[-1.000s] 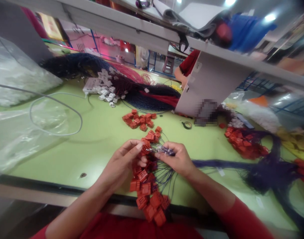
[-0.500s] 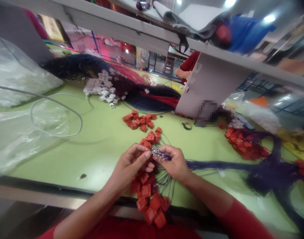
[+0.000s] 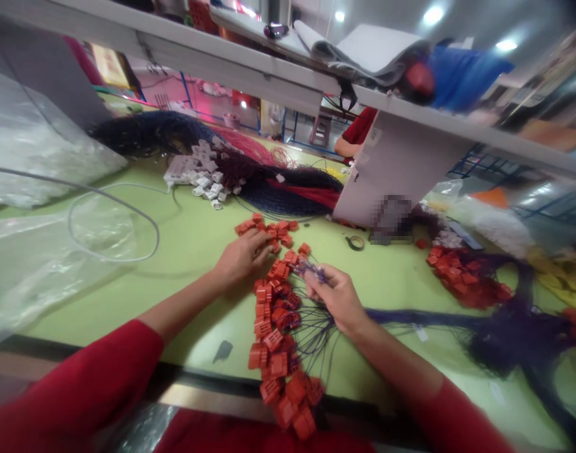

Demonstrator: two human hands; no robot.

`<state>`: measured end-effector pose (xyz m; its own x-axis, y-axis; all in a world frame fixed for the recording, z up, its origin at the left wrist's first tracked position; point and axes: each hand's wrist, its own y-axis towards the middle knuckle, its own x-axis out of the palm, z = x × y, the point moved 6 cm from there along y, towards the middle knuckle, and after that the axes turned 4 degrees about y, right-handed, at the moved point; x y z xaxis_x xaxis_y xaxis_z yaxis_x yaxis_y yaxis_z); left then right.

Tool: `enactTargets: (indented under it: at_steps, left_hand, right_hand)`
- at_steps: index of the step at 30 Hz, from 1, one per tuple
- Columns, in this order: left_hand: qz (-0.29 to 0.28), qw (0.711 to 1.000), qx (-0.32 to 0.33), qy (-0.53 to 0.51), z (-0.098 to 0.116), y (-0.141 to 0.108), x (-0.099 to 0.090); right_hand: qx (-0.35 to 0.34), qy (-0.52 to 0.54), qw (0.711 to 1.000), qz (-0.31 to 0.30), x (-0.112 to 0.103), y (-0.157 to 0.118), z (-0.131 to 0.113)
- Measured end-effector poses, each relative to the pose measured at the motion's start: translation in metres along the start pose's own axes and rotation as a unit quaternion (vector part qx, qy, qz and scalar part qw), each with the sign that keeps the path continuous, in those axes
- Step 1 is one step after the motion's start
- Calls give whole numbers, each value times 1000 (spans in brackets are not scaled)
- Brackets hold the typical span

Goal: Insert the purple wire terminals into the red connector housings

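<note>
My left hand (image 3: 244, 257) reaches into a small pile of loose red connector housings (image 3: 282, 230). Its bent fingers are slightly apart at the near edge of the pile, and the thumb is mostly hidden. My right hand (image 3: 337, 294) pinches a bunch of thin purple wires (image 3: 315, 272), whose metal-tipped ends point left. Beneath the hands, a long row of red connector housings (image 3: 264, 311) with dark wires attached runs down to the table's front edge. The wire bundle (image 3: 420, 314) trails to the right across the green table.
More red connectors (image 3: 462, 274) and purple wire lie at right. A tape roll (image 3: 356, 243) sits near the grey panel (image 3: 396, 160). White connectors (image 3: 212, 179) and dark wire bundles lie at the back. Plastic bags (image 3: 37, 151) and a grey cable occupy the left. A shelf crosses above.
My left hand has left the wire tips and moved forward and left to the loose red connectors. My right hand keeps the wires, shifted slightly. The connector row is more exposed.
</note>
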<state>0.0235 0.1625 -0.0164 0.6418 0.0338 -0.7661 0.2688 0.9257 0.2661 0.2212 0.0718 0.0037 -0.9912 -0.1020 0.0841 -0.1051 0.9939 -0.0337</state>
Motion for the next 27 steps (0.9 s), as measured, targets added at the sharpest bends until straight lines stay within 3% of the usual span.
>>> enactTargets:
  at_steps: [4, 8, 14, 16, 19, 21, 23, 27]
  left_hand:
    - [-29, 999, 9, 38, 0, 17, 12]
    - [-56, 998, 13, 28, 2, 11, 17]
    - [-49, 996, -9, -74, 8, -9, 1]
    - [-45, 976, -50, -205, 14, -20, -9]
    - [-75, 898, -129, -413, 29, -44, -14]
    - [-97, 862, -146, -476, 42, -59, -14]
    - [-105, 843, -150, -505, 52, -69, -11]
    - [-82, 838, -162, -515, 57, -76, -6]
  right_hand:
    - [9, -10, 1000, -17, -2, 1, 4]
    - [35, 5, 999, -4, -4, 1, 8]
    - [38, 12, 999, -15, -1, -1, 7]
    - [28, 1, 999, -19, 0, -1, 7]
    - [21, -16, 999, -22, 0, -1, 6]
    - [23, -19, 999, -22, 1, -1, 5]
    - [24, -22, 999, -20, 1, -2, 3]
    - [16, -35, 999, -21, 2, -5, -1]
